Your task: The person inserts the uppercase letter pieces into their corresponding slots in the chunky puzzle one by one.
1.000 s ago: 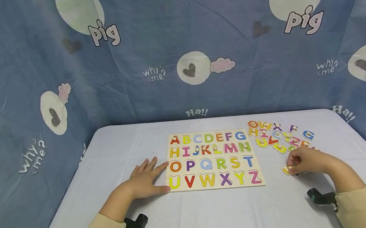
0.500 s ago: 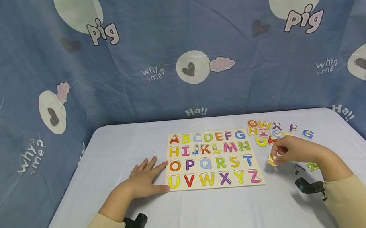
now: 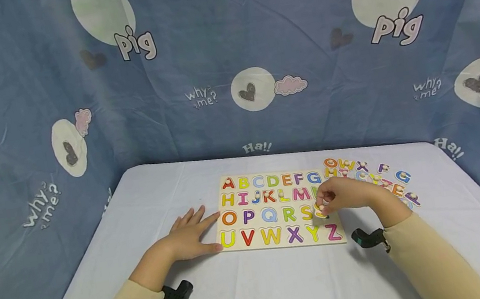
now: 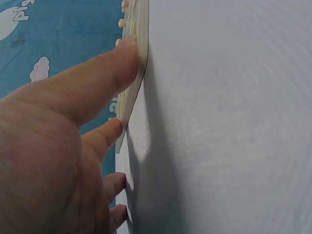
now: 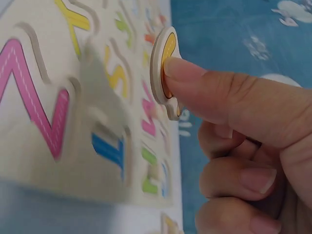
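Note:
A wooden alphabet puzzle board (image 3: 259,225) lies on the table. My left hand (image 3: 188,236) rests with spread fingers at its left side; in the left wrist view the thumb (image 4: 127,61) and a fingertip touch the board's edge. My right hand (image 3: 347,192) pinches a yellow-orange letter piece (image 5: 169,48) between thumb and fingers. In the head view that piece overlaps the board near the S (image 3: 306,213) and T places. The right wrist view shows it tilted on edge, its outline partly hidden by the thumb. Knobbed pieces such as the K (image 3: 269,196) sit in the board.
Several loose knobbed letters lie right of the board, among them a blue G (image 3: 403,176), a purple F (image 3: 383,168) and an orange O (image 3: 330,162). The white tablecloth (image 3: 273,292) reaches back to a blue printed curtain (image 3: 199,135).
My right hand has picked up the yellow-orange letter piece from the right side of the table and carried it left over the board. My left hand has stayed in place.

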Available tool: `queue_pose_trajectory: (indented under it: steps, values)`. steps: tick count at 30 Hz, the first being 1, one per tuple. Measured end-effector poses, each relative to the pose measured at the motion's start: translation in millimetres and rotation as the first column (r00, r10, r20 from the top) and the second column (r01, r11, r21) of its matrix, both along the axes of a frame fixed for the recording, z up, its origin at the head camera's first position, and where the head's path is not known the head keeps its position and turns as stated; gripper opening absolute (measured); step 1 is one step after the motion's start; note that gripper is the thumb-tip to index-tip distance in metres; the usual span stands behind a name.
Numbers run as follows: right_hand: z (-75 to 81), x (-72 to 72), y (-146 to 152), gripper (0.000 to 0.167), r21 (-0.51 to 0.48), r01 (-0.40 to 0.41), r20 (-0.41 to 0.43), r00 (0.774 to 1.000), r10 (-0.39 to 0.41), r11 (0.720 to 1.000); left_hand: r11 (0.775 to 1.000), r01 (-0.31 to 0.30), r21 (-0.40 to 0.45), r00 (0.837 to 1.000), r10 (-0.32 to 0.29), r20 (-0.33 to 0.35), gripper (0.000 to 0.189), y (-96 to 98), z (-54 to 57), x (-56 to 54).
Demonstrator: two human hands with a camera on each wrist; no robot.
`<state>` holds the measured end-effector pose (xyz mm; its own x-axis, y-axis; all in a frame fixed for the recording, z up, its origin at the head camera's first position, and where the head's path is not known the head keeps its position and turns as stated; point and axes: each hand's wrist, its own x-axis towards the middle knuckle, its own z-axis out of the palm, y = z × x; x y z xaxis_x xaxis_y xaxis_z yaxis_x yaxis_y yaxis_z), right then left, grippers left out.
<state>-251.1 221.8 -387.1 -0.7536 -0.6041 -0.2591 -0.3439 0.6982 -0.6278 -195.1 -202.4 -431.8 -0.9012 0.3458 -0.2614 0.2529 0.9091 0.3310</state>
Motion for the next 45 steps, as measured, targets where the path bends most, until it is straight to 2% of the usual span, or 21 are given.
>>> queue_pose_trajectory:
  steps: [6,14,20,30,37,41,45]
  values:
    - [-8.3,-7.8,-19,0.013,0.038,-0.023,-0.001,1.0,0.023,0.999,1.0,-0.005,-0.001,1.0,0.005,0.001,0.092,0.2,-0.7,0.1]
    - [-18.9,-12.3,-30,0.009,0.014,-0.042,-0.002,0.999,0.042,0.999,1.0,0.0,-0.008,1.0,0.0,0.002,0.092,-0.8,-1.6,0.1]
    - [-24.7,-14.9,-33,0.009,0.013,-0.005,0.019,1.0,0.005,1.0,1.0,-0.001,0.002,1.0,0.001,0.006,0.091,-1.4,-1.9,-0.2]
    - [-25.0,-14.7,-34,0.009,0.022,0.031,0.011,0.999,-0.031,0.999,1.0,-0.009,0.002,1.0,0.009,0.005,0.091,-2.0,-1.1,-0.6]
    - [-17.3,-5.6,-22,0.013,-0.005,0.08,-0.036,0.996,-0.08,0.997,1.0,-0.008,0.005,1.0,0.008,0.008,0.091,-0.7,-0.3,0.4]
    - [-5.8,4.2,-6,0.015,-0.028,0.131,-0.067,0.989,-0.133,0.991,1.0,-0.007,0.006,1.0,0.007,0.01,0.091,0.5,1.2,1.0]
    - [6.7,14.0,14,0.016,-0.061,0.148,-0.095,0.984,-0.153,0.987,1.0,-0.011,0.001,1.0,0.011,0.01,0.091,0.8,1.6,1.0]
